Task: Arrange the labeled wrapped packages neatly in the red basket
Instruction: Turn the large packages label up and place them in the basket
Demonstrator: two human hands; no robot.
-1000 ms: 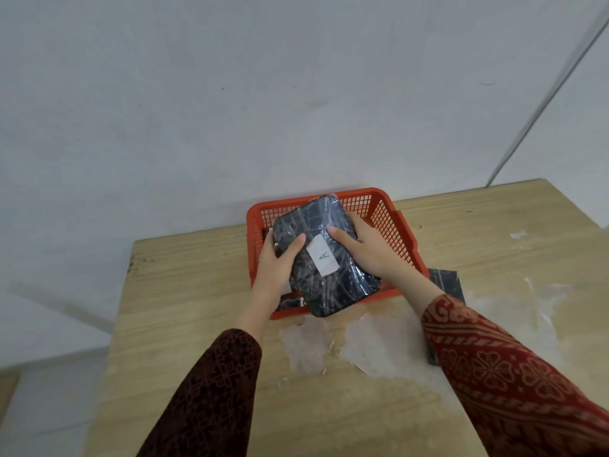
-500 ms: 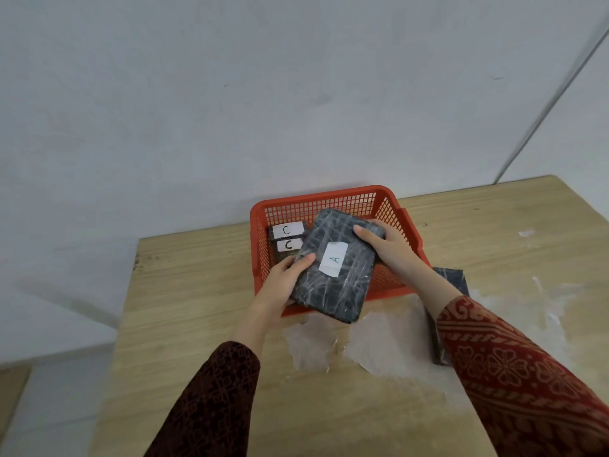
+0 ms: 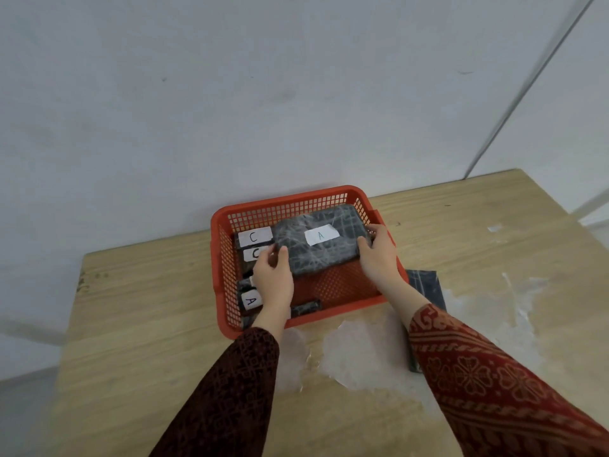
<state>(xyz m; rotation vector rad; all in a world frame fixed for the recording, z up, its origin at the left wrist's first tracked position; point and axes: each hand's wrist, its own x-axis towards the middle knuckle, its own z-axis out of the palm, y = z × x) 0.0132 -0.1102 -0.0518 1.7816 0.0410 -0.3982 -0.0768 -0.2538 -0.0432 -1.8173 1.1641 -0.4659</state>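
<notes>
Both hands hold dark wrapped package (image 3: 316, 245) labelled A inside red basket (image 3: 296, 201): left hand (image 3: 273, 278) grip on near-left edge, right hand (image 3: 379, 255) grip on right end.

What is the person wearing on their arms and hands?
Both hands are bare, with no gloves, rings or watch visible. The left hand comes out of a long dark maroon sleeve with a faint geometric print. The right hand comes out of a brighter red sleeve patterned with flowers, scrolls and bands.

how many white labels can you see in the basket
4: two C labels at back left, an A on the held package, an A front left. Others may be hidden.
</notes>
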